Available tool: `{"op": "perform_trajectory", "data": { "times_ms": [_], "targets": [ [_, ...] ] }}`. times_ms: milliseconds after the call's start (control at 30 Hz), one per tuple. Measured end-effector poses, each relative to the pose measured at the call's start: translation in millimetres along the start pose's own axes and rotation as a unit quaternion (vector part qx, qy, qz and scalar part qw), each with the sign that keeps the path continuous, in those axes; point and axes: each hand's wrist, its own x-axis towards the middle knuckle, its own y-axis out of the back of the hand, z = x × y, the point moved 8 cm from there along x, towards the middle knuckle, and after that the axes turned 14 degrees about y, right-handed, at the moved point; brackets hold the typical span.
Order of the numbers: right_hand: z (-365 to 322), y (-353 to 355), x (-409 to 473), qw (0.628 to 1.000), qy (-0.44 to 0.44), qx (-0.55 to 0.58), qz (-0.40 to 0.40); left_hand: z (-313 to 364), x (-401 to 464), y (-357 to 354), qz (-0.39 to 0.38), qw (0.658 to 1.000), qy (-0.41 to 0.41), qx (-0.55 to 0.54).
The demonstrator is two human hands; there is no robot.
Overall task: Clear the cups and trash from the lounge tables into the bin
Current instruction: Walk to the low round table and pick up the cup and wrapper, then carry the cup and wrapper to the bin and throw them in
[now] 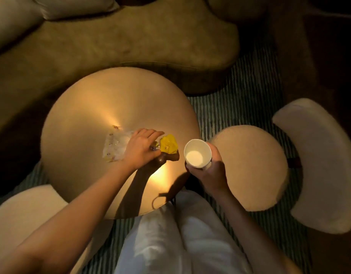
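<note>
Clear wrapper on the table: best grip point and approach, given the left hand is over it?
Take the clear wrapper at its right end, where it bunches under the left hand next to the yellow wrapper. Come from above: it lies flat and crinkled on the round table, so a top pinch that gathers the film probably works better than chasing an edge. The right hand holds the cup.

Table [103,99]: wrappers near its near-right edge, bag [115,147] left of wrapper [169,144], left hand [140,149] on both. Cup [198,156] in right hand [210,171] over the right edge. Sofa [131,40] behind; stool [249,167] right; chair [318,165] beyond the stool.
</note>
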Motion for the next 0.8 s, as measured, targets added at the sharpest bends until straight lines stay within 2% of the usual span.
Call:
{"op": "perform_trajectory", "data": {
  "times_ms": [133, 300, 500, 667, 800],
  "targets": [
    [-28.1, -26.6, 29.7, 0.992, 0.026, 0.078, -0.092, -48.9, -59.5, 45.4, 0.098, 0.983, 0.144, -0.061],
    [-89.2, -96.5, 48.5, 0.953, 0.129, 0.111, -0.251, -98.0, -175.2, 89.6, 0.224, 0.905, 0.352, -0.089],
    [-171.0, -201.9, -14.2, 0.836, 0.264, 0.107, -0.469, -84.8, -331.4, 103.4, 0.37, 0.762, 0.519, -0.117],
    [-220.5, -244.2, -121.5, 0.734, 0.346, 0.129, -0.571, -53.5, -451.3, 75.5, 0.432, 0.662, 0.597, -0.135],
    [-238.1, -260.1, -222.7, 0.677, 0.353, 0.158, -0.626, -19.3, -547.7, 55.6, 0.504, 0.576, 0.627, -0.143]
  ]
}}
